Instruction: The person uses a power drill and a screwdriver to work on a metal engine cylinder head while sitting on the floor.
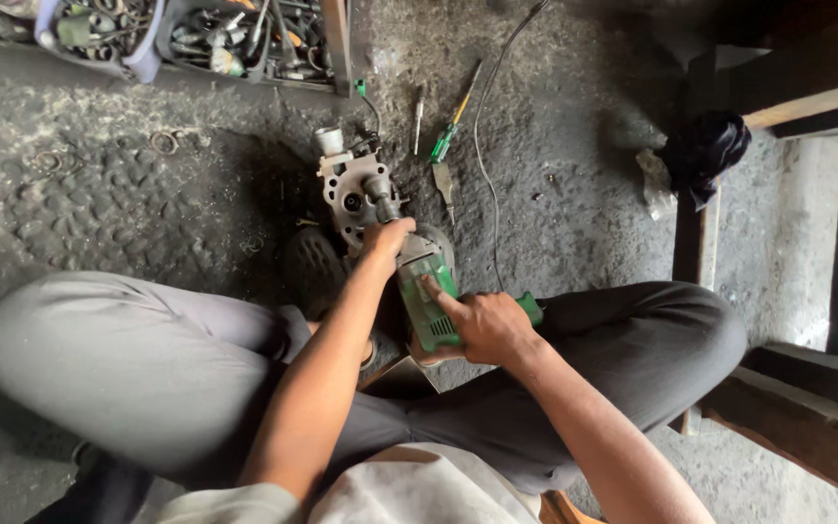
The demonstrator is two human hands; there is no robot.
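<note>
- Nearest the camera, a pale shirt [380, 495] is seen at the bottom edge, with both forearms reaching forward over crossed legs in grey trousers [128, 359].
- The right hand [485, 325] is wrapped around the rear body of a green power tool [429, 301], the forefinger laid along its casing; a green handle end shows just past the knuckles.
- The left hand [387, 238] is closed over the grey front head of the same tool, gripping it from above.
- The tool head is pressed against a grey metal engine part [353, 194], which lies on the floor [128, 194] just beyond the knees; a short pipe stub stands at its far end.
- Progress, judged only from the pose: the tool is applied to the part, so work on it appears under way; no finished surface can be confirmed, and how much is left cannot be told.
- Just beside the part lie a green-handled screwdriver [450, 131], a second slim tool [419, 116] and a thin cable [485, 155].
- Further out, trays of assorted hardware [235, 39] sit at the top edge; a dark rag [705, 146] hangs on wooden framing [807, 87] at right.
- Hidden or unclear: the tool's working end is covered by the left hand; the contact point is not visible; the tray contents are too small to identify; the feet are cut off.
</note>
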